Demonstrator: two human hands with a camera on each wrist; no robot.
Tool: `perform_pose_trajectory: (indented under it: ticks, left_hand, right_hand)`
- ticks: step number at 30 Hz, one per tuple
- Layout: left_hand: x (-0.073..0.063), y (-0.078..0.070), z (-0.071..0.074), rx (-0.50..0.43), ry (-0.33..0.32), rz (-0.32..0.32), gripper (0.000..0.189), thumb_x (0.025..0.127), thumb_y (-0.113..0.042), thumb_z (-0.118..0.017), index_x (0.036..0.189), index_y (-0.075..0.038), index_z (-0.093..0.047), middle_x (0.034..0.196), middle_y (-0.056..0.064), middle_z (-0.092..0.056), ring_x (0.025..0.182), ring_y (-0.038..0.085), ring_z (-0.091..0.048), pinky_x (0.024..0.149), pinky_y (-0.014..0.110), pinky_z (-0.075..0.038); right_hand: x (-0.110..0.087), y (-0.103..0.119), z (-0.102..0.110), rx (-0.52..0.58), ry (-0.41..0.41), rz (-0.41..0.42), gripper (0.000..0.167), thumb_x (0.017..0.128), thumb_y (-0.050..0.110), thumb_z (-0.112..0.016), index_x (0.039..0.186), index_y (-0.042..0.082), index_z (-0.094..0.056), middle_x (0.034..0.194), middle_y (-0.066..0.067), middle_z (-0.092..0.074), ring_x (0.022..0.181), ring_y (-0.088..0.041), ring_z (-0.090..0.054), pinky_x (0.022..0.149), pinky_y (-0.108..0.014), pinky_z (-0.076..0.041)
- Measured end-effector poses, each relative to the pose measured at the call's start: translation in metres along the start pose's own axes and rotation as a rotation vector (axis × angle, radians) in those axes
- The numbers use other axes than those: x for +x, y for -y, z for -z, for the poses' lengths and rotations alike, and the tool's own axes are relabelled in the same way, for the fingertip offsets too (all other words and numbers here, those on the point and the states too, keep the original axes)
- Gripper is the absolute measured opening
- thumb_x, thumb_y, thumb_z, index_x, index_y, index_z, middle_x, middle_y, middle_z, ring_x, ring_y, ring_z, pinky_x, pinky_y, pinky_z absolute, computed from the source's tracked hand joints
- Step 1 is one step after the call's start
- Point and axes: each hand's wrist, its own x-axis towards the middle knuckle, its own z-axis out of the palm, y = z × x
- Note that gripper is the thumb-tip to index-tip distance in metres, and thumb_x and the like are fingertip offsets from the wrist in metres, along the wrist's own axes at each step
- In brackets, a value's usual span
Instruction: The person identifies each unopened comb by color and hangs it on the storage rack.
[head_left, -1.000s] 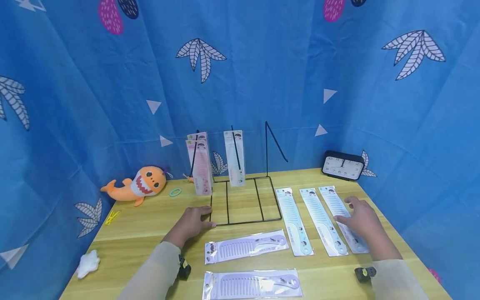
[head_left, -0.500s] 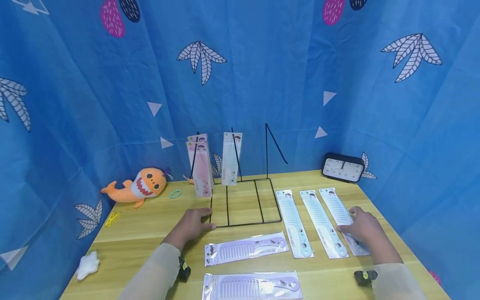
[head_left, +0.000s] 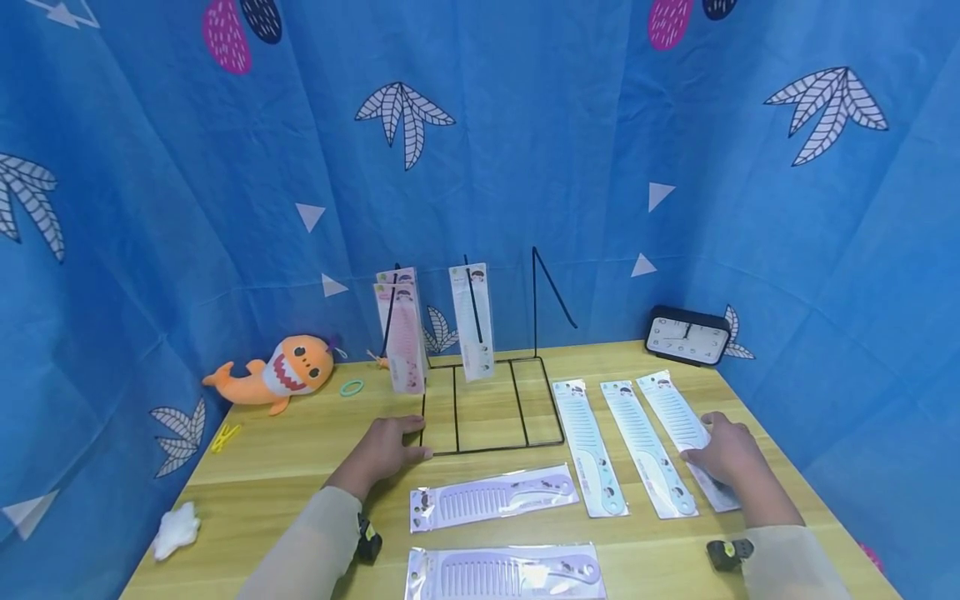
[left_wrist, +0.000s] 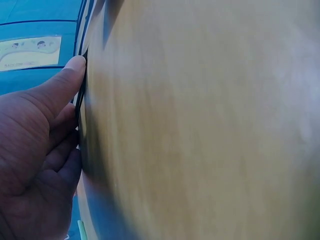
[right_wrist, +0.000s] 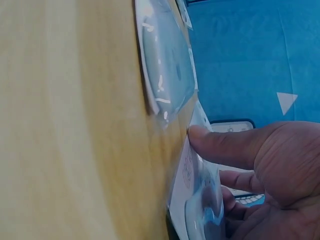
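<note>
Left hand with thin wire rack in a pinch; right hand likewise with glossy comb packet

plush shark: orange, on the worktop at far left
ring: green, near the plush shark
clip: yellow, near the left edge
clock: black-framed, upright, far right corner
curtain: blue, leaf-printed
</note>
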Motion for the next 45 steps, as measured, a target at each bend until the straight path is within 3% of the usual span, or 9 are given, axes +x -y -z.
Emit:
perform_pose_trajectory:
  ticks: [4,8,15,21,26,33,39,45]
  left_hand:
    - [0.0,0.001,0.0,0.003,0.005,0.004,0.062,0.095,-0.033,-0.087,0.15,-0.011,-0.067,0.163,0.012,-0.058,0.156,0.04,-0.048,0.13,0.059,-0.041]
    - [0.0,0.0,0.001,0.006,0.006,0.001,0.063,0.095,-0.033,-0.087,0.15,-0.01,-0.067,0.163,0.012,-0.058,0.156,0.04,-0.048,0.13,0.059,-0.04]
    - [-0.001,-0.001,0.001,0.002,0.003,-0.004,0.062,0.095,-0.032,-0.087,0.15,-0.009,-0.067,0.162,0.011,-0.059,0.156,0.039,-0.048,0.131,0.057,-0.041]
    - [-0.004,-0.001,0.001,0.023,0.016,-0.006,0.063,0.095,-0.034,-0.086,0.15,-0.009,-0.066,0.163,0.012,-0.058,0.156,0.04,-0.047,0.131,0.059,-0.04]
    - [-0.004,0.0,0.0,0.025,0.009,-0.014,0.063,0.095,-0.034,-0.086,0.15,-0.009,-0.067,0.163,0.011,-0.058,0.156,0.04,-0.047,0.131,0.058,-0.039]
    - [-0.003,0.0,-0.001,0.009,0.006,-0.019,0.062,0.095,-0.034,-0.086,0.149,-0.009,-0.067,0.163,0.011,-0.058,0.156,0.041,-0.047,0.131,0.059,-0.039]
    - [-0.003,0.001,-0.002,0.01,0.008,-0.017,0.062,0.095,-0.033,-0.086,0.149,-0.009,-0.067,0.163,0.01,-0.058,0.156,0.04,-0.047,0.13,0.059,-0.04]
    - [-0.001,0.001,-0.001,0.015,0.003,-0.024,0.063,0.095,-0.033,-0.086,0.15,-0.009,-0.067,0.164,0.01,-0.057,0.156,0.04,-0.047,0.131,0.059,-0.039]
  right_hand:
    - [0.0,0.001,0.001,-0.016,-0.017,-0.016,0.087,0.099,0.021,-0.078,0.16,-0.017,-0.028,0.14,-0.051,-0.036,0.115,-0.053,-0.053,0.103,-0.068,-0.055]
    - [0.002,0.002,0.002,-0.018,-0.024,-0.049,0.073,0.106,0.015,-0.064,0.161,-0.015,-0.027,0.138,-0.05,-0.035,0.112,-0.051,-0.055,0.097,-0.064,-0.06]
    - [0.002,0.001,0.005,-0.008,-0.041,-0.067,0.065,0.107,0.004,-0.047,0.162,-0.02,-0.021,0.145,-0.049,-0.037,0.123,-0.055,-0.051,0.11,-0.069,-0.053]
    - [0.003,-0.005,0.006,0.013,-0.052,-0.045,0.062,0.105,0.002,-0.041,0.16,-0.021,-0.023,0.145,-0.049,-0.04,0.125,-0.056,-0.053,0.11,-0.068,-0.053]
    - [0.002,-0.009,0.011,0.068,-0.076,-0.004,0.059,0.104,0.002,-0.042,0.156,-0.021,-0.028,0.146,-0.046,-0.045,0.13,-0.059,-0.053,0.107,-0.068,-0.053]
    - [-0.004,-0.006,0.026,0.168,-0.142,0.056,0.055,0.102,0.002,-0.041,0.153,-0.018,-0.032,0.144,-0.043,-0.047,0.124,-0.055,-0.055,0.1,-0.064,-0.054]
    - [-0.014,0.002,0.037,0.3,-0.231,0.102,0.045,0.111,0.007,-0.038,0.153,-0.011,-0.035,0.142,-0.038,-0.05,0.118,-0.05,-0.057,0.09,-0.057,-0.055]
    - [-0.028,0.012,0.043,0.457,-0.266,0.298,0.031,0.115,0.007,-0.043,0.144,-0.005,-0.043,0.154,-0.042,-0.048,0.138,-0.062,-0.052,0.102,-0.079,-0.053]
